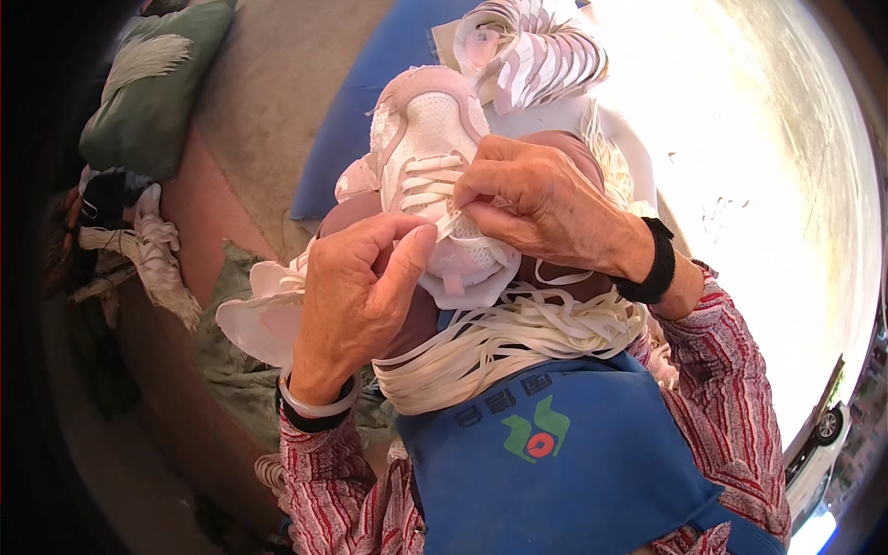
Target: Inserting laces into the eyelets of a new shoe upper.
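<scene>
A pale pink and white shoe upper point(433, 125) lies across my knees with its toe pointing away from me. White shoelace point(427, 188) crosses its eyelet rows in several flat bars. My left hand point(361, 287) is closed at the near left of the lacing, thumb and forefinger pinched at a strand of the lace. On the right side of the opening, my right hand point(550, 203) is also pinched; its fingertips meet the lace by the upper eyelets and hide part of it. A thick bundle of loose cream laces point(509, 356) rests on my lap just below the shoe upper.
A blue apron point(555, 462) covers my lap. Beyond my knees stands a stack of similar shoe uppers point(546, 55). More pale uppers point(259, 319) sit beside my left hand. At left are a green stuffed sack point(162, 83) and a tangle of white laces point(153, 245).
</scene>
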`<action>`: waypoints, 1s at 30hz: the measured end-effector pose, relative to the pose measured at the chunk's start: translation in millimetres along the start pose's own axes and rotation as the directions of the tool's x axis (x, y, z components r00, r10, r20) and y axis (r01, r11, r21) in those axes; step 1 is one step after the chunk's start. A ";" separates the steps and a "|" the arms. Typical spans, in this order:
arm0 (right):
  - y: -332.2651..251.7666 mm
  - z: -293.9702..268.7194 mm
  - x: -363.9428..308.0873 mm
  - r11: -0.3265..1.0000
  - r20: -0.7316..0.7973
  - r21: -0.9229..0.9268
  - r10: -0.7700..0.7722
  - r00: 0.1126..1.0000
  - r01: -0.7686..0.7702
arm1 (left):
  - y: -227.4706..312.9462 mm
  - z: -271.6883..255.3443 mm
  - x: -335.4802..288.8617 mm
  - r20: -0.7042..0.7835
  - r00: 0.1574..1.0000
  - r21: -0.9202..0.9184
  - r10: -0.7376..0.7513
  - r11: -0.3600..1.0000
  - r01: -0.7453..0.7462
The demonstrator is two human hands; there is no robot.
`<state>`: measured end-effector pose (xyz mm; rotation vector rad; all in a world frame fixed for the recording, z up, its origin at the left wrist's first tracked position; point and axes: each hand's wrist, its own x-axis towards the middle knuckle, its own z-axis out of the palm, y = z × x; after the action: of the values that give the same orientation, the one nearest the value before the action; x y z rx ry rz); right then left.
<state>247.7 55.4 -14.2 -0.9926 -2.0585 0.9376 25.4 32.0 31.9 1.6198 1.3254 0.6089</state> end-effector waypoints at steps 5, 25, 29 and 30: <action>-2.2 -4.6 0.7 0.999 -0.006 0.018 0.029 1.000 -0.029 | -1.1 -1.9 3.9 0.129 0.980 0.119 -0.151 0.983 0.136; -10.5 -17.5 8.4 0.895 0.191 0.374 0.183 0.964 -0.244 | -5.4 -8.7 7.2 -0.174 0.867 0.346 0.466 0.854 -0.389; -10.5 -17.7 5.6 0.731 0.241 0.589 0.246 0.939 -0.343 | -21.1 -10.5 -9.3 -0.132 0.950 0.274 0.284 0.931 -0.240; -12.7 -18.1 6.5 0.744 0.227 0.576 0.251 0.941 -0.337 | -21.3 -10.5 -13.2 -0.089 0.971 0.270 0.224 0.943 -0.193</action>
<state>254.2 60.8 7.2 -0.9144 -1.5259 1.7459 2.5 23.1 20.2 1.9830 1.3742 0.6895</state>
